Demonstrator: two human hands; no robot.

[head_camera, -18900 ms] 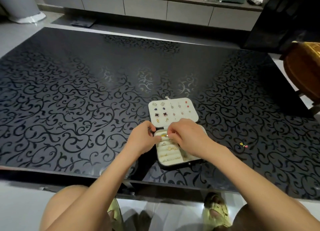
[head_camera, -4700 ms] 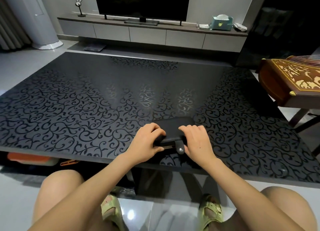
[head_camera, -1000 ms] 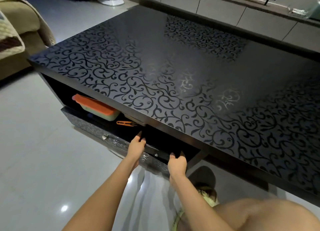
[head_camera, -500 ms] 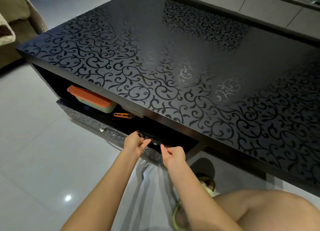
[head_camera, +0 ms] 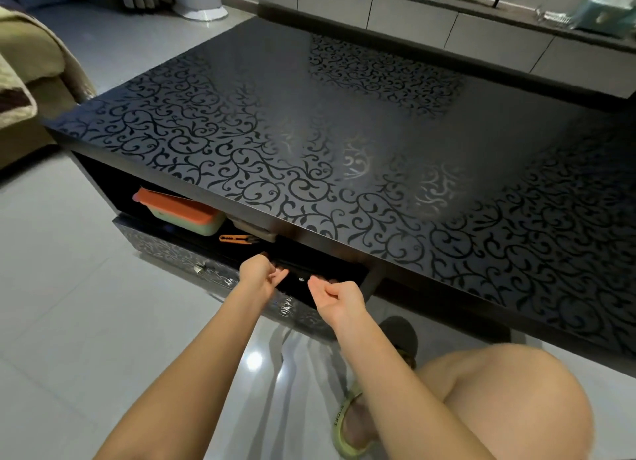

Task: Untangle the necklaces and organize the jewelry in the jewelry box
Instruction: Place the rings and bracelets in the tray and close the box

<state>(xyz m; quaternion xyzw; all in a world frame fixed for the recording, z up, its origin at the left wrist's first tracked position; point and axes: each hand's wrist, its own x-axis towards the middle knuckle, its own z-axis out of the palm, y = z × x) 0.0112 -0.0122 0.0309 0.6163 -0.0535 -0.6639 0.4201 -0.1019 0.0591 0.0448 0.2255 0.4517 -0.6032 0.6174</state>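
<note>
**Q:** Beneath the glossy black scroll-patterned coffee table [head_camera: 344, 156], where was the closed black jewelry box [head_camera: 300, 277] found?

**A:** On the dark lower shelf [head_camera: 203, 238], just beyond and between both hands. Its long axis could not be traced.

**Q:** And the hands?

**A:** The left hand [head_camera: 261, 275] and right hand [head_camera: 339, 297] were loosely curled, with nothing gripped. The left was judged nearer.

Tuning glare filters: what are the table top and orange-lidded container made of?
Table top: probably glass or lacquered board, high gloss; light reflections sit over its black scroll pattern. Orange-lidded container: likely plastic, satin; flat orange lid, pale green body.
</note>
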